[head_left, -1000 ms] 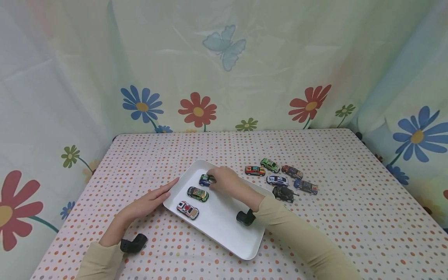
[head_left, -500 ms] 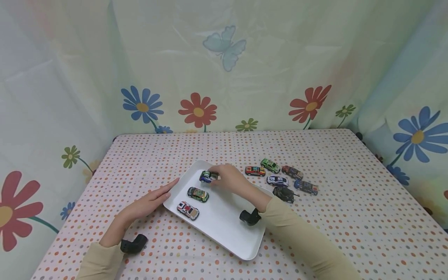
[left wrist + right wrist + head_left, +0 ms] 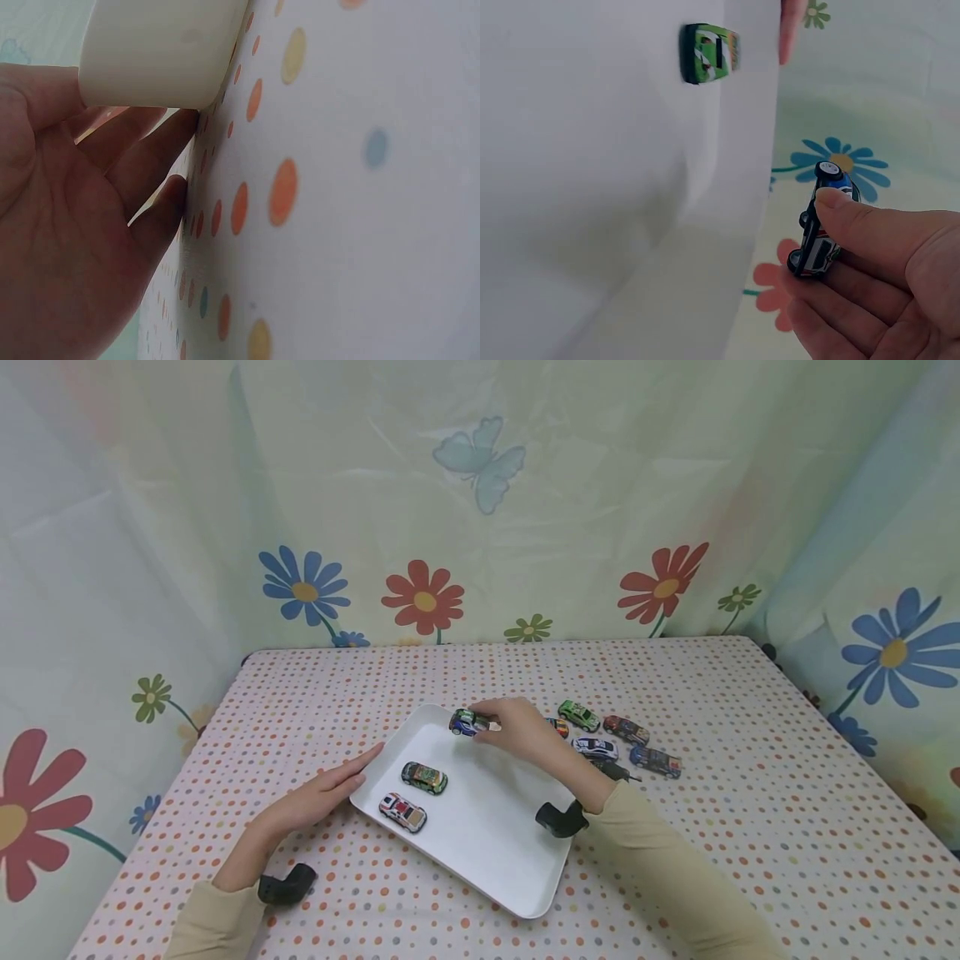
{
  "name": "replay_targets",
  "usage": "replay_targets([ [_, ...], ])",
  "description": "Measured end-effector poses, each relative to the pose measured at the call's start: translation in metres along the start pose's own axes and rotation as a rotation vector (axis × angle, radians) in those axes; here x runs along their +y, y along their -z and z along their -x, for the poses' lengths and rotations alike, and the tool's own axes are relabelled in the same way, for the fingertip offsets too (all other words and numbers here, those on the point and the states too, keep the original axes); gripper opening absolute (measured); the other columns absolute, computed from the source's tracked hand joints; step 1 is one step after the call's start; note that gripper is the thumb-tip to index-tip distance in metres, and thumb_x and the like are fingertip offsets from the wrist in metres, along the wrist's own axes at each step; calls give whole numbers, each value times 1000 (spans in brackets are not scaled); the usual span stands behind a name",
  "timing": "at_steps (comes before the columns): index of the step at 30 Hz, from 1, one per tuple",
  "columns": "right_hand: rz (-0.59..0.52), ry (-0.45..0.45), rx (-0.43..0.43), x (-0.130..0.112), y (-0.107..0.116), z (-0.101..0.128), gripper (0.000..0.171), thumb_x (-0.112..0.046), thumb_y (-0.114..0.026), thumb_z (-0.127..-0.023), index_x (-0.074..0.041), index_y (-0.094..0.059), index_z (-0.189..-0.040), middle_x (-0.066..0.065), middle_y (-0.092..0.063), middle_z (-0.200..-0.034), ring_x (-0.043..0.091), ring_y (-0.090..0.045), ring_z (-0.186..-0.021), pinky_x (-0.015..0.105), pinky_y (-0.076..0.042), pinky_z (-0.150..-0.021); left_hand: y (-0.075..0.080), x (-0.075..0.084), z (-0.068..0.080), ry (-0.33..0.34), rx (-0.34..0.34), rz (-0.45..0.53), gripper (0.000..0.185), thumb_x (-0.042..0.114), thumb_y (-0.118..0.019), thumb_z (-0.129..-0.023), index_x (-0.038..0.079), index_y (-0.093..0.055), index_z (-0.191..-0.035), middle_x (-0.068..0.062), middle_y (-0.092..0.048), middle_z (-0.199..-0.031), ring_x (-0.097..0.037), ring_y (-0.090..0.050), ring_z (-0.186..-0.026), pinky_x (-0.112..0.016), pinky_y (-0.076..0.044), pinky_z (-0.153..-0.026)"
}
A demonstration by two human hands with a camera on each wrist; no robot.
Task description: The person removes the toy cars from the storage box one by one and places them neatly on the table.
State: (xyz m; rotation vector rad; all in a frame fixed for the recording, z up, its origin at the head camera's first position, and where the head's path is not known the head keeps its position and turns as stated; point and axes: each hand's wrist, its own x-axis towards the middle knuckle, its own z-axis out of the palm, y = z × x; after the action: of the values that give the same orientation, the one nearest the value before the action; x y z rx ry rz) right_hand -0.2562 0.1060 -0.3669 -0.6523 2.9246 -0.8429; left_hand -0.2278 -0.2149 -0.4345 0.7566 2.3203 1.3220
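Note:
My right hand [image 3: 517,727] pinches a blue and green toy car [image 3: 468,722] between thumb and fingers, over the far edge of the white tray [image 3: 480,852]. In the right wrist view the toy car [image 3: 825,217] is seen side-on, its wheels turned toward the tray. My left hand [image 3: 315,797] rests at the tray's left corner with fingers extended. The left wrist view shows those fingers [image 3: 142,157] by the tray wall [image 3: 157,60]. Inside the tray are a green toy car [image 3: 424,777] and a white and red toy car [image 3: 402,811].
Right of the tray, several toy cars lie on the dotted tablecloth [image 3: 337,693], among them a bright green one [image 3: 578,715], a white one [image 3: 596,748] and a blue one [image 3: 656,761]. A dark vehicle [image 3: 611,770] is partly behind my right wrist. A flowered curtain [image 3: 570,527] surrounds the table.
The right hand has lifted the blue and green toy car from its place in the tray and moved it right and toward the far edge. The left hand has stayed put.

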Motion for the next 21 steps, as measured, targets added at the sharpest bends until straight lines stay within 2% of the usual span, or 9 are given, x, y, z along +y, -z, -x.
replay_targets([
  [7, -13, -39, 45, 13, 19, 14, 46, -13, -72, -84, -5, -59, -127, 13, -61, -119, 27, -58, -106, 39, -50, -85, 0, 1, 1, 1, 10, -9, 48, 23, -35, -104, 18, -24, -150, -8, -16, -153, -29, -10, -138, -51, -11, -109],
  [16, -19, -64, 130, 44, 43, 34, 45, -11, -70, -86, -2, -58, -128, 19, -58, -121, 35, -58, -106, 45, -50, -83, 0, 2, 1, 22, 13, -27, 49, 25, -37, -103, 20, -24, -150, -3, -17, -153, -25, -11, -138, -49, -13, -109],
  [21, 2, -132, 162, 65, 55, 44, 45, -11, -69, -87, -1, -56, -129, 21, -57, -123, 37, -56, -107, 47, -48, -84, 0, 1, 1, 20, 10, -13, 49, 25, -37, -103, 20, -24, -150, -2, -17, -153, -24, -11, -138, -48, -13, -109],
])
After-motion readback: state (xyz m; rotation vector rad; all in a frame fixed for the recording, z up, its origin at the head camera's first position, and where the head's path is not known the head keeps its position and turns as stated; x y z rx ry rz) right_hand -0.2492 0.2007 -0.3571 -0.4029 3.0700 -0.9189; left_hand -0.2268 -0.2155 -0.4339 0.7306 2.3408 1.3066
